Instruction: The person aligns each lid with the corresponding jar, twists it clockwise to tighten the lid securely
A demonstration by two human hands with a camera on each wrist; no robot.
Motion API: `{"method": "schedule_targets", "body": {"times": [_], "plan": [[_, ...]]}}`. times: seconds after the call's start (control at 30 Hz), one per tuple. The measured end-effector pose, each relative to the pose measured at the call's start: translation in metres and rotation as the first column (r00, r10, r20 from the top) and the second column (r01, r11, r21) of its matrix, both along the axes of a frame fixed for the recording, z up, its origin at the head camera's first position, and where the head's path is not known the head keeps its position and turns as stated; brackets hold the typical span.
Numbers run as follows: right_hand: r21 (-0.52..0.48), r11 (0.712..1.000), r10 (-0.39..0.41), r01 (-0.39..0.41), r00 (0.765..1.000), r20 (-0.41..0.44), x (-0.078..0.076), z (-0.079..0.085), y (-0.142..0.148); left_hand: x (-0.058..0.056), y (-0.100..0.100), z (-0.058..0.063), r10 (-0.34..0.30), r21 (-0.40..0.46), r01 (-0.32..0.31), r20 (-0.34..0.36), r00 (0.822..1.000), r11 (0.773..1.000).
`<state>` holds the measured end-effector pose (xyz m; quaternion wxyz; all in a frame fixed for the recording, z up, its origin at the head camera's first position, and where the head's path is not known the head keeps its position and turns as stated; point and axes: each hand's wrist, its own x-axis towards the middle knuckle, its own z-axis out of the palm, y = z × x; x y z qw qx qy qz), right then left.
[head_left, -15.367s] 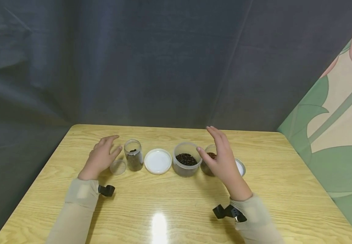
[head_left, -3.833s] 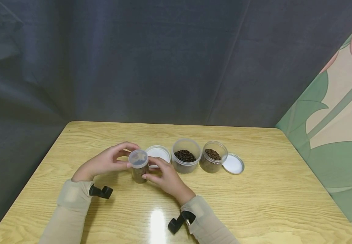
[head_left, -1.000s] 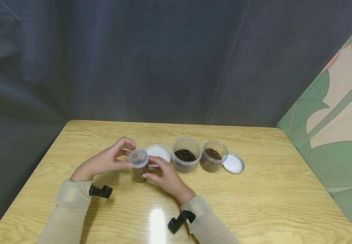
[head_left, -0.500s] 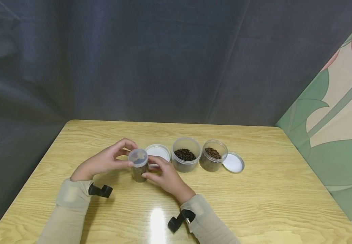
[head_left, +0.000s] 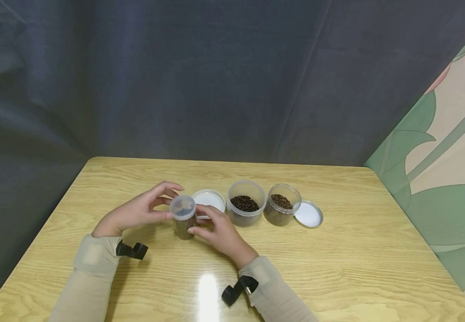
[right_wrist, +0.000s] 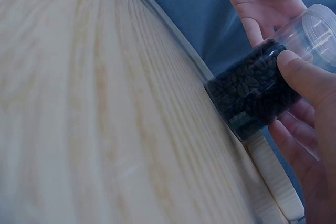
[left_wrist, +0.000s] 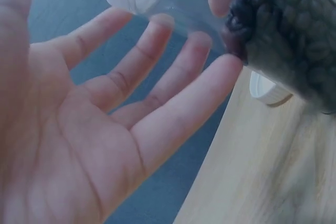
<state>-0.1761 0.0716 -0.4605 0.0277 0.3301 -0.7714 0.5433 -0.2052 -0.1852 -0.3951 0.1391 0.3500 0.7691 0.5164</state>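
- Standing upright on the worktop [head_left: 357,246] of pale wood grain, left of its middle, is a slim clear cylindrical jar [head_left: 182,229], its lower part filled with dark brown beans [right_wrist: 247,85].
- A translucent round plastic lid [head_left: 183,206] covers the jar's mouth.
- The right hand [head_left: 221,231] holds the jar's side, thumb in front and fingers behind.
- The left hand [head_left: 137,212] is spread fairly wide around the lid, thumb at its edge; whether every fingertip touches cannot be told.
- Just behind the jar lies a white round lid [head_left: 208,198], partly hidden by the right hand.
- Next, to the right, is a wide translucent plastic tub [head_left: 244,219] of dark beans, uncovered.
- Beside the tub is an uncovered clear round jar [head_left: 278,218] of lighter brown beans.
- Rightmost is a white lid with a silver rim [head_left: 308,213].
- Beige sleeves [head_left: 85,279] cover both forearms.
- Dark cloth [head_left: 216,80] hangs behind.
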Motion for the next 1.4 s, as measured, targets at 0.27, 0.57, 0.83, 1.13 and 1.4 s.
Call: {"method": "schedule_targets", "body": {"times": [0.27, 0.57, 0.83, 1.13, 1.4], "plan": [[-0.016, 1.000, 0.003, -0.003, 1.000, 0.000, -0.0003, -0.0009, -0.0004, 0.0031, 0.0048, 0.0048, 0.033, -0.005, -0.033, 0.063, 0.997, 0.999], [-0.005, 1.000, -0.001, 0.001, 1.000, 0.002, 0.0006, 0.0010, -0.0008, 0.0062, 0.0076, 0.0080, 0.040, -0.011, -0.039, 0.079, 0.996, 0.999], [0.001, 1.000, -0.002, 0.002, 1.000, 0.007, 0.0006, 0.0015, -0.0006, 0.0043, 0.0060, 0.0064, 0.010, -0.003, -0.010, 0.042, 0.999, 1.000], [-0.005, 1.000, 0.000, 0.000, 1.000, 0.005, 0.0008, 0.0001, 0.0004, 0.0009, 0.0031, 0.0025, -0.023, -0.015, 0.023, -0.027, 0.999, 1.000], [-0.007, 1.000, 0.002, -0.002, 1.000, 0.010, 0.0007, 0.0007, 0.0001, 0.0047, 0.0060, 0.0072, 0.043, -0.040, -0.042, 0.013, 0.999, 0.998]]}}
